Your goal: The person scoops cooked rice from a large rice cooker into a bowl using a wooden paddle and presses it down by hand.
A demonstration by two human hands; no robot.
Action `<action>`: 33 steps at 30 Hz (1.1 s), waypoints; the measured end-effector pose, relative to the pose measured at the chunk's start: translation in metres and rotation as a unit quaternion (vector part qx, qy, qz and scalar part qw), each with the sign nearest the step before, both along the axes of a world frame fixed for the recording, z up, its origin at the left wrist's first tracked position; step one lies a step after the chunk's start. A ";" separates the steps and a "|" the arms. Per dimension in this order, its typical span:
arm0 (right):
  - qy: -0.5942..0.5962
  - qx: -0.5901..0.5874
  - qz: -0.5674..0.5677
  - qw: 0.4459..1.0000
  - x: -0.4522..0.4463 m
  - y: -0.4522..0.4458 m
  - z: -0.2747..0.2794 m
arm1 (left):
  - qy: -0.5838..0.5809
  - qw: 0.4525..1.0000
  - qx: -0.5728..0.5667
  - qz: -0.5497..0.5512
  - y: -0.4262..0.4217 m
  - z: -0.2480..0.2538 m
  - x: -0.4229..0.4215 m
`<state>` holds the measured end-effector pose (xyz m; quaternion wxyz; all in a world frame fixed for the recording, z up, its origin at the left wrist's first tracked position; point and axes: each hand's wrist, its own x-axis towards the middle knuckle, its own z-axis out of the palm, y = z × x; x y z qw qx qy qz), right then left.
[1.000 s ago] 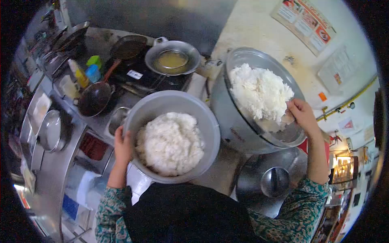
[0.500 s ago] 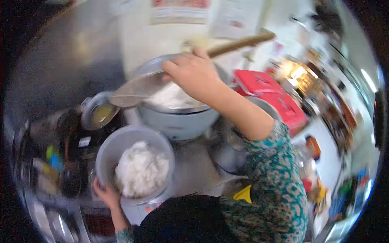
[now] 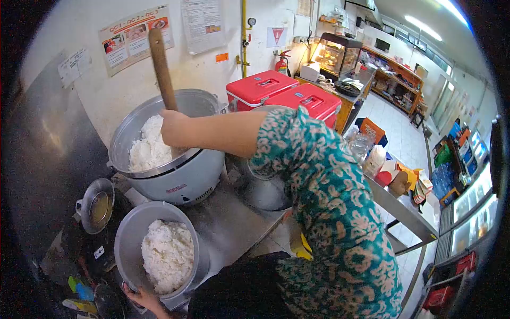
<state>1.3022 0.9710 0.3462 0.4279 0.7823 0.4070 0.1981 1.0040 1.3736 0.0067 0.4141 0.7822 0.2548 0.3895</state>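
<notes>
My right hand [image 3: 175, 129] is closed around a long wooden paddle [image 3: 161, 66], its handle rising steeply. The paddle's lower end is down at the near rim of a large grey rice cooker [image 3: 180, 178], largely hidden by my hand and forearm. White cooked rice [image 3: 150, 146] lies in the cooker's left part. In front stands a deep grey pot [image 3: 125, 239] with a mound of cooked rice [image 3: 169, 258] in it. My left hand [image 3: 143, 299] grips this pot low at its near left side, fingers curled against it.
A small metal pan [image 3: 96, 207] with yellowish liquid sits left of the cooker. Two red cooler boxes [image 3: 260, 87] stand behind at the right. A steel bowl [image 3: 260, 189] lies beside the cooker under my right arm. The wall is close behind the cooker.
My right hand has brought the paddle from nearly level above the cooker to steep, its blade down inside. The view has swung to the right; my left hand stays on the pot.
</notes>
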 end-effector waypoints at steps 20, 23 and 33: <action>0.461 0.801 0.244 0.293 0.043 -0.011 0.142 | -0.012 0.992 -0.118 0.033 -0.032 0.029 -0.007; 0.501 0.788 0.244 0.262 0.037 -0.010 0.114 | -0.043 0.988 -0.147 0.006 -0.027 0.019 -0.013; 0.539 0.626 0.522 0.213 0.030 -0.096 0.027 | 0.011 0.987 -0.156 0.033 -0.028 0.028 -0.017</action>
